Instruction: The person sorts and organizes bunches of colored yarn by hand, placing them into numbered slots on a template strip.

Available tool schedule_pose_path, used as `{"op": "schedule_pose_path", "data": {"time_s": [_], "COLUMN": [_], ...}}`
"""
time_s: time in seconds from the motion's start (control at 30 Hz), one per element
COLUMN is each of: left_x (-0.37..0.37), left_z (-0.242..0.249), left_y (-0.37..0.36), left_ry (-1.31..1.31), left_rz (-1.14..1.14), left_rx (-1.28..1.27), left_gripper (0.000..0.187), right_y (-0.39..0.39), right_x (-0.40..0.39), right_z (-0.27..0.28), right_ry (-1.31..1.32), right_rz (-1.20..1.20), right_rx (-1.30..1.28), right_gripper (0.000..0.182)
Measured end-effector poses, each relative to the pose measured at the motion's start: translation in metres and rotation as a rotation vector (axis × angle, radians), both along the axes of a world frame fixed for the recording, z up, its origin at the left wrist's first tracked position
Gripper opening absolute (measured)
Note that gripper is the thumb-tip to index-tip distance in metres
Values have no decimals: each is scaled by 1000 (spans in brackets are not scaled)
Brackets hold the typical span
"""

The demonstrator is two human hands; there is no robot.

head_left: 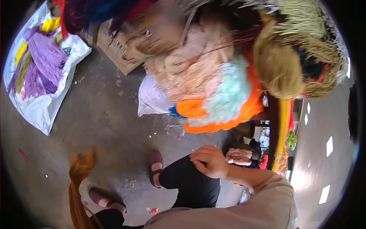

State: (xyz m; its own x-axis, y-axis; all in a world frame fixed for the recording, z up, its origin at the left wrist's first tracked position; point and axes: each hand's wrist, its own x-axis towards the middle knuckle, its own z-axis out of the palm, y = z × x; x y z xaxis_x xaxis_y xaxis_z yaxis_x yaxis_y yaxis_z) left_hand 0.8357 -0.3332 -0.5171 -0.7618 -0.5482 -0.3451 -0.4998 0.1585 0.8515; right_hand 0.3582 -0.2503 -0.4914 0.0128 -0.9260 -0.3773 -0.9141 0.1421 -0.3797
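My right hand (pixel 209 161) rests on my dark-trousered knee (pixel 187 168), its fingers loosely curled together and nothing visible in them. My left hand does not show. A long brown yarn skein (pixel 76 191) runs up from the lower left edge, blurred, and its looped end (pixel 82 162) is above the floor near my left shoe (pixel 100 196). What holds the skein is hidden. Ahead lies a large pile of peach yarn (pixel 179 80), with pale mint yarn (pixel 228 91) and orange yarn (pixel 225 124) beside it.
Purple skeins (pixel 45 53) lie on a white plastic sheet (pixel 42 118) at the left. Cardboard (pixel 118 49) stands behind the pile. Olive-brown skeins (pixel 280 65) hang at the upper right, near a yellow strand (pixel 282 129). Yarn scraps (pixel 132 183) dot the grey floor (pixel 103 114).
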Motion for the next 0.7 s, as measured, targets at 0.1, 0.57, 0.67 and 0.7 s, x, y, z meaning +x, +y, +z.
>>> {"op": "schedule_pose_path", "data": {"time_s": [0.1,0.57,0.67,0.7], "left_x": [-9,-69,-73,-69], "left_z": [17,130,191,208], "left_y": [12,98,111,106], "left_ry": [-58,-657,-500,-482], "left_rz": [-27,-672,-748,-750], "left_rx": [-50,-211,-25,2], "left_gripper": [13,25,25,25], "right_y": [4,158,244,277], "right_x": [0,101,134,147], "right_z": [13,169,153,145], "right_ry": [-88,-51,-437,-613], "right_rz": [59,-437,-673,-764], "right_rx": [26,737,570,489], "right_gripper": [5,75,80,79]}}
